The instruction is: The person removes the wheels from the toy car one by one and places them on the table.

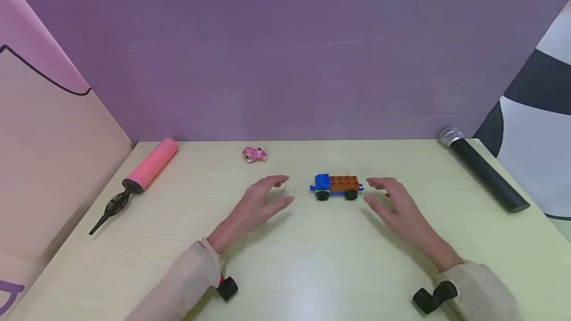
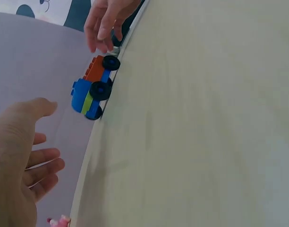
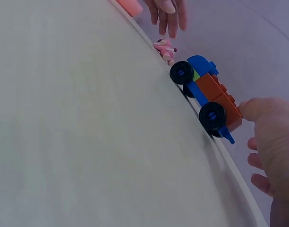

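Truck (image 1: 343,186) on desk (image 1: 321,271) between left hand (image 1: 256,203) and right hand (image 1: 400,209), with fingers (image 1: 273,180) relaxed and nothing grasped. Best to hold gently at both ends, keeping wheels (image 1: 322,195) level.

No lettering, numbers or signs are legible.

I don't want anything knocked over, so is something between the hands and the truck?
No, nothing visible. Only tabletop shows between the left hand and the toy truck, and no object shows between the truck's other end and the right hand. The pink toy lies farther back, out of the way.
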The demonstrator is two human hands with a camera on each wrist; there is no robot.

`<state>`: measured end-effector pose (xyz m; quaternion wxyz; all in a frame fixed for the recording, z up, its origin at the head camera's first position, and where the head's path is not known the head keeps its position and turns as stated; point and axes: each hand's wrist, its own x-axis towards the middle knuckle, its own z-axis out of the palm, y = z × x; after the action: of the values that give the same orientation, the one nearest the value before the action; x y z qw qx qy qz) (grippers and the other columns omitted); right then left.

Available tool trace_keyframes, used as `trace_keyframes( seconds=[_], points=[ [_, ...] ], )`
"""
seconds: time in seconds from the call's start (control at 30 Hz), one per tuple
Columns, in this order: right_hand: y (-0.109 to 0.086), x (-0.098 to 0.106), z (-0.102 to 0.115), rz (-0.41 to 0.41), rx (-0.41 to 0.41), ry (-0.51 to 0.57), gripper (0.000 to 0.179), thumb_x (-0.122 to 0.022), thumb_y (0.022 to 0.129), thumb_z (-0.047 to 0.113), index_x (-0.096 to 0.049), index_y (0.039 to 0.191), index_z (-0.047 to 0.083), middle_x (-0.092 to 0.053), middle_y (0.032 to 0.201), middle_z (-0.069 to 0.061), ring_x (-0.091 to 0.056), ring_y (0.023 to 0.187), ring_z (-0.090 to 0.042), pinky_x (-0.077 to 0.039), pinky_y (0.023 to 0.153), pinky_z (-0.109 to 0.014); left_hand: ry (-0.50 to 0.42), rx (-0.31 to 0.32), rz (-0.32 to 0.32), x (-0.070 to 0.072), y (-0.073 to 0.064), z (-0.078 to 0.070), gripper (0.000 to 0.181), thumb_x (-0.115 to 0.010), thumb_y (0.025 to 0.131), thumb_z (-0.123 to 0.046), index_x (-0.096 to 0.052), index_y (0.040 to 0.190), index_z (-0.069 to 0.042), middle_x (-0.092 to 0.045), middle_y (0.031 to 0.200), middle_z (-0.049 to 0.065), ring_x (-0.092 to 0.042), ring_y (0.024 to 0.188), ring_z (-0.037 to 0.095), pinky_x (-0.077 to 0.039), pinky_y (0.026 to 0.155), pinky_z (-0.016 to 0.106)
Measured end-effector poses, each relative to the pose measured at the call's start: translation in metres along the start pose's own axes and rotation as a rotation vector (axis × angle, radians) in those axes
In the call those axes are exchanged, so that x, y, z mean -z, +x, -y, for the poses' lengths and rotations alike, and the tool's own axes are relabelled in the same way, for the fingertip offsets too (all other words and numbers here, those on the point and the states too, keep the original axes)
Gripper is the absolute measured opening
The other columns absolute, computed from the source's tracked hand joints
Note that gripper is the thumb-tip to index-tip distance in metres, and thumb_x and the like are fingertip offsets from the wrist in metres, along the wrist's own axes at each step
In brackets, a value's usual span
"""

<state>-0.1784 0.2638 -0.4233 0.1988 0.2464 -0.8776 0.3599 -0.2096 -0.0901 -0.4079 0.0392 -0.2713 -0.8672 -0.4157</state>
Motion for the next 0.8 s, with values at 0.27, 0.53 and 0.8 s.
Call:
trace_keyframes(
  seconds=[0.27,0.53,0.8],
  points=[
    [0.011,-0.013,-0.002,-0.009,-0.029,0.023,0.041,-0.071,0.094,-0.003,-0.058,0.133,-0.005,-0.062,0.126,-0.020,-0.058,0.111,-0.034,-0.045,0.090,-0.029,-0.026,-0.009,0.051,-0.016,0.019,-0.004,0.055,-0.074,0.098,-0.027,-0.056,0.145,-0.003,-0.061,0.141,0.012,-0.057,0.129,0.026,-0.045,0.109,0.044],
    [0.015,-0.017,-0.003,-0.007,-0.041,0.037,0.039,-0.070,0.095,-0.004,-0.057,0.132,-0.007,-0.062,0.125,-0.020,-0.059,0.110,-0.035,-0.046,0.090,-0.026,0.002,-0.012,0.094,-0.025,0.029,-0.005,0.057,-0.072,0.099,-0.031,-0.055,0.147,-0.005,-0.059,0.145,0.010,-0.054,0.134,0.025,-0.043,0.112,0.043],
    [0.018,-0.019,-0.005,-0.007,-0.026,0.037,0.041,-0.069,0.095,-0.004,-0.057,0.134,-0.008,-0.062,0.127,-0.021,-0.059,0.112,-0.037,-0.047,0.092,-0.023,0.022,-0.070,0.110,-0.032,0.039,-0.006,0.052,-0.070,0.101,-0.025,-0.056,0.146,-0.002,-0.060,0.144,0.012,-0.054,0.135,0.027,-0.041,0.113,0.043]
  ],
)
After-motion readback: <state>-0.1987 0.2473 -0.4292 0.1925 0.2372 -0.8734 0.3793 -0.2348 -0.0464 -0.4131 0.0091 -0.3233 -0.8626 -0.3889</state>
